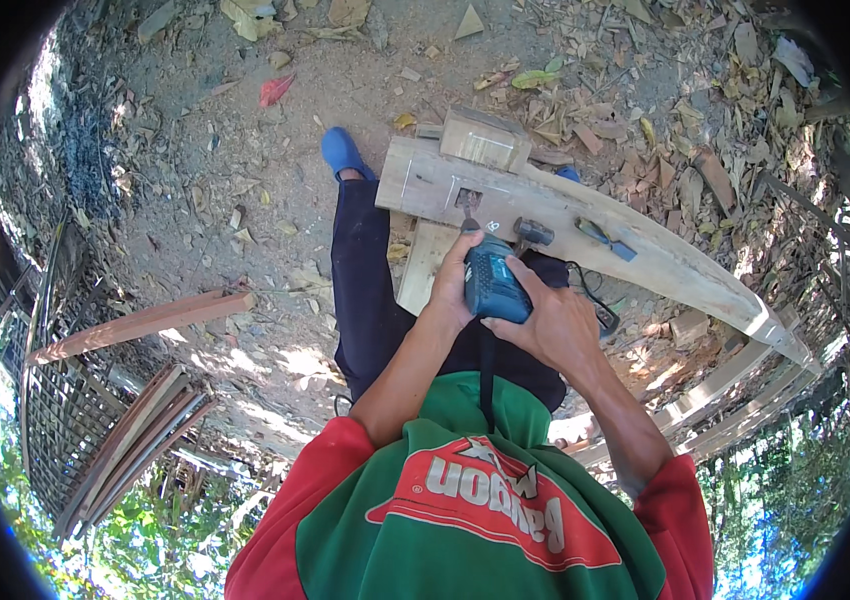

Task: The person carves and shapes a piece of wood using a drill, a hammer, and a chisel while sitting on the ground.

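Note:
Both my hands grip a blue-green power drill over a pale wooden plank. My left hand wraps the drill's left side, while my right hand closes round its right and rear. The drill's tip points at a squarish dark recess cut in the plank, with pencil lines around it; whether it touches the wood I cannot tell. Just right of the drill lies a dark hammer head on the plank. Farther right rests a slim tool with a blue end.
A short wooden block sits against the plank's far edge. Another board lies under it. My left foot wears a blue shoe. Reddish timber and stacked strips lie at left. Dry leaves litter the ground.

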The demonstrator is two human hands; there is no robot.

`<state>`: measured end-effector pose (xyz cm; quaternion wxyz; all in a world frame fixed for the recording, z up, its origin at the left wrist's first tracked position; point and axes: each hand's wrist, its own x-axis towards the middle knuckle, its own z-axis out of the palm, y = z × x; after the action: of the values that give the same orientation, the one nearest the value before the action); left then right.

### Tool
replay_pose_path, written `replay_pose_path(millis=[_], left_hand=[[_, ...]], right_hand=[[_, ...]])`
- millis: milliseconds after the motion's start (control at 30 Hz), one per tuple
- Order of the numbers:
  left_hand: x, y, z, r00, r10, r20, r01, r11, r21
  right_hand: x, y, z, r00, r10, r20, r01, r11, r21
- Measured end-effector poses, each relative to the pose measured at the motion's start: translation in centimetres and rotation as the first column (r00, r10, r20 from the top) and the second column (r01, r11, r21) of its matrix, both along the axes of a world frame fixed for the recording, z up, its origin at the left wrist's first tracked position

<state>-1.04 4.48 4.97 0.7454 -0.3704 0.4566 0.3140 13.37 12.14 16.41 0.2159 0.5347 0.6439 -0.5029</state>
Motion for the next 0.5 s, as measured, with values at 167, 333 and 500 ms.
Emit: replay_pose_path(millis=[167, 333, 500], left_hand=[[1.3, 0.0, 2.4, 0.994, -0.057, -0.098, 0.055, 0.998, -0.023], [1.2, -0.6, 1.5, 0.995, -0.072, -0.071, 0.073, 0.997, 0.010], [0.6, -0.1, 1.0, 0.992, -0.101, -0.070, 0.101, 0.995, -0.011]], right_hand=[[0.8, -1.2, 2.1, 0.997, -0.071, 0.027, 0.071, 0.997, -0.013], [1.1, -2.7, 1.8, 0.994, -0.103, 0.045, 0.104, 0.994, -0.017], [0.6, -2.6, 1.2, 0.991, -0.124, 0.046, 0.126, 0.991, -0.043]])
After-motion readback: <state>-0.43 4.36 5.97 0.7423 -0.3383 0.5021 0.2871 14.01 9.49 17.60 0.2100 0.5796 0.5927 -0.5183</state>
